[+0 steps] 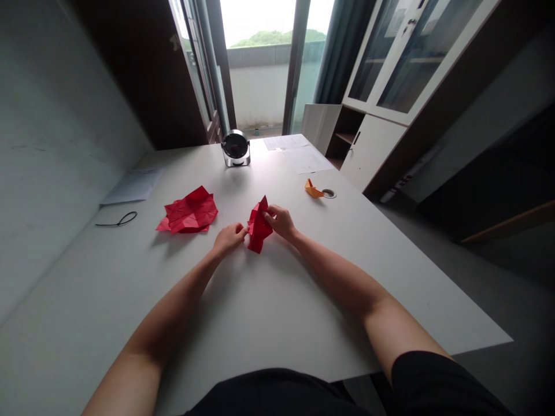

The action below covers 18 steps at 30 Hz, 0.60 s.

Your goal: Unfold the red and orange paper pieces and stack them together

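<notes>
Both hands pinched 1 folded red paper piece (259, 227) just above the white table (269, 312): the left hand (228, 238) closed on its left edge, the right hand (281, 222) on its upper right. The step in hand looked like a mid-model crease. A next fold would call for aligned edges and firm fingertip pressure. A creased red sheet (189, 211) lay to the left.
</notes>
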Each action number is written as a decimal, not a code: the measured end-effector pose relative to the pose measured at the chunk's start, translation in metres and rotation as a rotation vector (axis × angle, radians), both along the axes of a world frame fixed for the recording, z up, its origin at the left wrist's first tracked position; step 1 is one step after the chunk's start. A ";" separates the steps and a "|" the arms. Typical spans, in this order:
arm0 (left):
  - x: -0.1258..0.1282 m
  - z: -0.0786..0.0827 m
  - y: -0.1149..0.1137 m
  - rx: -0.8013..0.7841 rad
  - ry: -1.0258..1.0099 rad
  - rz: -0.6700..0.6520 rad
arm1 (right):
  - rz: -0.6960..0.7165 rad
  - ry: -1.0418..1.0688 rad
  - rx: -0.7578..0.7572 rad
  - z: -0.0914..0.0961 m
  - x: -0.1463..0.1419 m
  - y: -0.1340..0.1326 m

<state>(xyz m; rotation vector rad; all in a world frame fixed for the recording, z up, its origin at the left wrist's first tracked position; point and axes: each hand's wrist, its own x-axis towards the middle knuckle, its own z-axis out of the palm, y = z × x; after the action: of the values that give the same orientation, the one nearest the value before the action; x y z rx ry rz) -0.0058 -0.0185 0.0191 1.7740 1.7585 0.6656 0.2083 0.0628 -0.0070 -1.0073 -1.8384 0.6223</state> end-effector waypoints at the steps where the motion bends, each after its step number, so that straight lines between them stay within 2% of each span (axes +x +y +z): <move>1: 0.000 -0.001 0.000 -0.005 -0.044 -0.010 | 0.017 0.013 0.013 0.001 -0.001 -0.001; 4: 0.000 -0.007 0.002 0.009 -0.270 -0.041 | 0.057 0.040 0.031 0.004 -0.002 -0.005; 7: -0.004 -0.011 0.008 0.096 -0.483 0.014 | 0.053 0.097 0.012 0.003 -0.001 -0.001; 9: -0.012 -0.012 0.015 0.198 -0.589 0.119 | -0.001 0.183 -0.067 -0.002 0.002 0.006; 11: -0.026 -0.011 0.023 0.304 -0.713 0.244 | -0.043 0.306 -0.208 -0.007 0.006 0.014; 15: -0.061 -0.010 0.037 0.429 -0.893 0.430 | 0.115 0.483 -0.438 -0.011 0.012 0.027; 18: -0.090 -0.007 0.044 0.480 -0.909 0.555 | 0.145 0.477 -0.433 -0.004 0.016 0.036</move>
<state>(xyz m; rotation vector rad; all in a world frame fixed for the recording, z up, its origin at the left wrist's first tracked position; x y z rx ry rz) -0.0955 0.0252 0.0122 0.8914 1.4496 1.8883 0.2240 0.0986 -0.0110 -0.8985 -1.3854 1.2706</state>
